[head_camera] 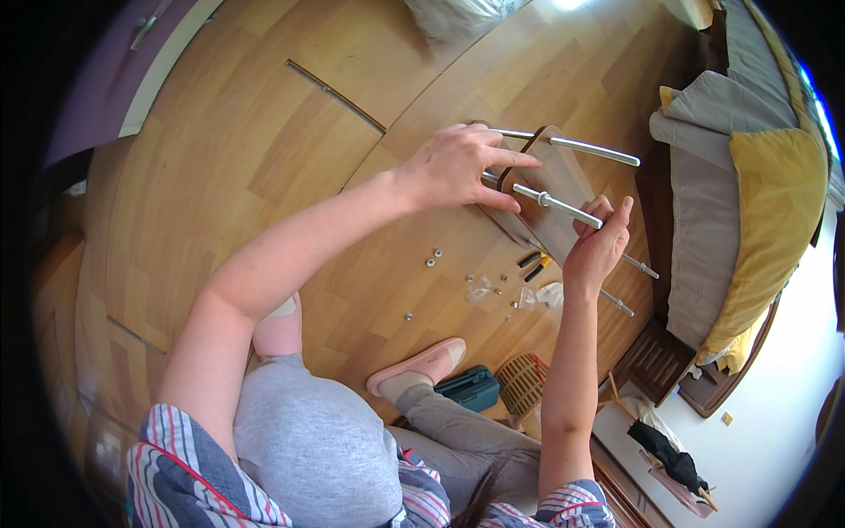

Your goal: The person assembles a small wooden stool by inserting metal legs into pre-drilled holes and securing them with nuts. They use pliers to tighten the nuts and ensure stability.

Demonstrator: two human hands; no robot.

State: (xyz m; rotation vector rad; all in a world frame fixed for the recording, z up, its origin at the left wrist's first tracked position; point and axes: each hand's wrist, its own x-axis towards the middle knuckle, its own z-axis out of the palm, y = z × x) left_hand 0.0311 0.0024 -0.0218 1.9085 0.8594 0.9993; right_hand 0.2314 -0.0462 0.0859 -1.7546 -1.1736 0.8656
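Note:
A wooden shelf unit stands tilted in view before me, with a brown upper board [560, 175] and a second board partly hidden below it. Metal rods pass through the boards' corners; one bare rod [597, 152] lies farther off. A flanged nut [543, 199] sits partway along the nearer rod [571, 210]. My left hand [465, 165] holds the near end of the upper board, its thumb and index finger spread across the corner. Beside the nearer rod's free end is my right hand [602, 241], fingers curled and thumb raised; whether it grips the rod is unclear.
Loose nuts [430, 262], small plastic bags [480, 289] and a black-and-yellow hand tool [536, 265] lie on the wooden floor. A green case [472, 389] and a wicker basket [521, 379] stand near my slippered foot. A bed [703, 218] borders the right.

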